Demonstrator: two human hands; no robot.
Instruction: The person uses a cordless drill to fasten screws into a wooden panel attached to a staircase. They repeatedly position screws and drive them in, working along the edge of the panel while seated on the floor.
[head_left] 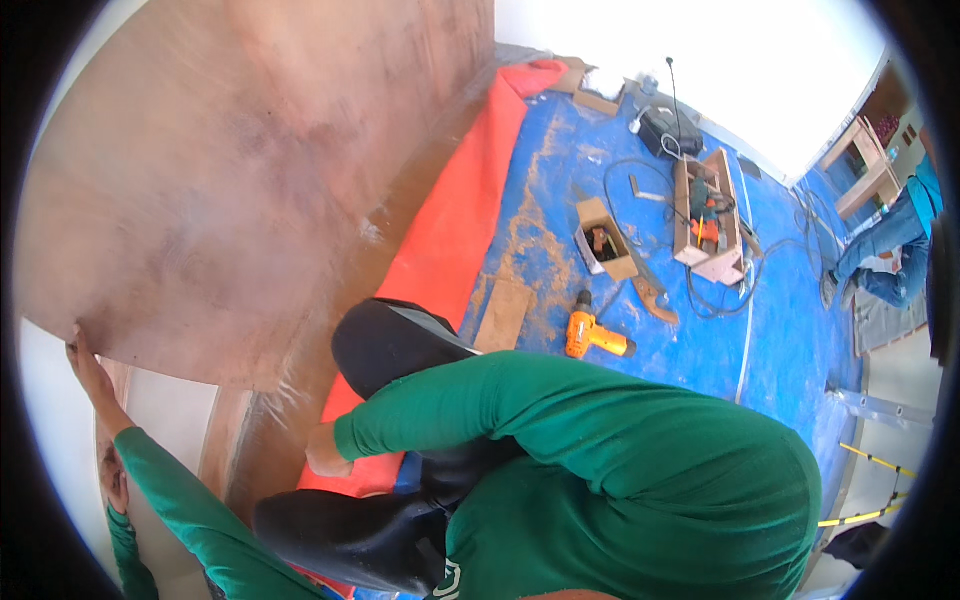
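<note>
My left hand (90, 374) reaches out at the far left. Its fingers are stretched out, with the tips against the lower edge of a large brown wood panel (200, 170) marked by dark smudges. Down between my bent knees, my right hand (325, 450) is curled closed beside the red sheet (445, 240). Anything inside its fingers is hidden from view. Below my left hand, another hand (115, 484) in a green sleeve shows next to a wooden strip. White surfaces (172, 410) and wooden strips lie under the panel's edge.
On the dusty blue floor sheet (560, 240) lie an orange drill (595, 335), a handsaw (652, 298), a small open carton (605, 240) and a flat board (505, 312). Farther right stand a wooden toolbox (708, 220), a black case (668, 132) and trailing cables. A person (900, 240) crouches at far right.
</note>
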